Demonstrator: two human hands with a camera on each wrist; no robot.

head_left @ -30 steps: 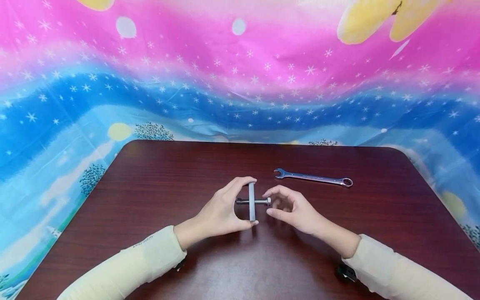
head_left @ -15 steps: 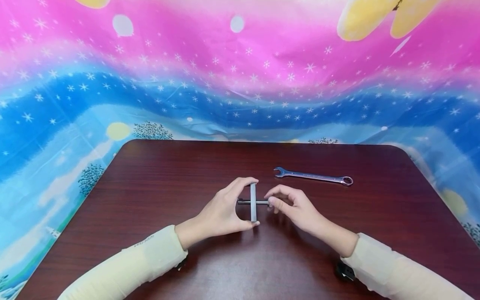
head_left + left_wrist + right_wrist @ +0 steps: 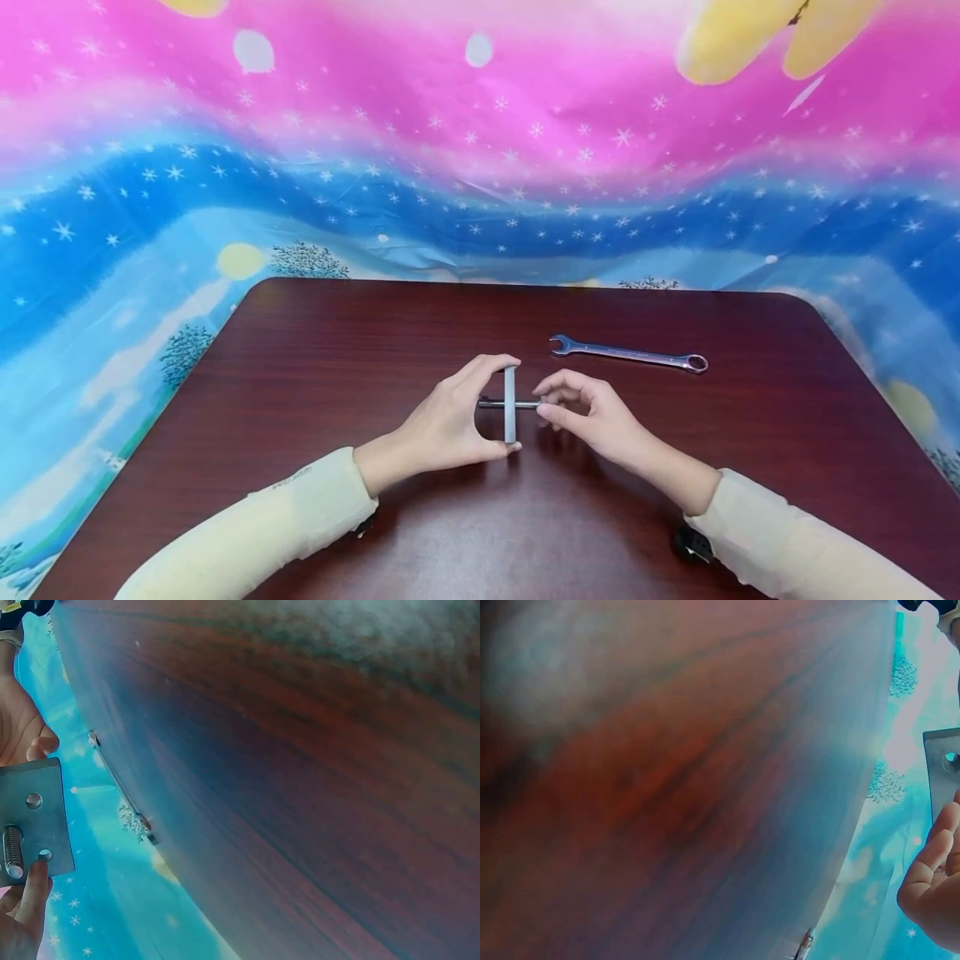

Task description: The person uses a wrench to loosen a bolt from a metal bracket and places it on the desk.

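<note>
In the head view, my left hand (image 3: pixel 442 417) holds a flat grey metal plate (image 3: pixel 510 392) on edge, fingers at its far edge and thumb at its near edge. A steel bolt (image 3: pixel 491 403) passes through the plate and sticks out on both sides. My right hand (image 3: pixel 592 412) pinches the bolt's right end, thumb over it, so the hex part there is mostly hidden. The left wrist view shows the bolt's threaded end (image 3: pixel 13 851) and holes in the plate (image 3: pixel 56 817). Part of the plate (image 3: pixel 936 769) appears beside the right hand (image 3: pixel 934 900) in the right wrist view.
A combination wrench (image 3: pixel 630 353) lies on the dark reddish-brown table (image 3: pixel 360 333), beyond and to the right of the hands. Behind the table hangs a pink and blue patterned cloth (image 3: pixel 420 150).
My right hand's thumb and fingers have come together on the bolt's right end, covering the hex part that showed earlier. The left hand still holds the plate in nearly the same place.
</note>
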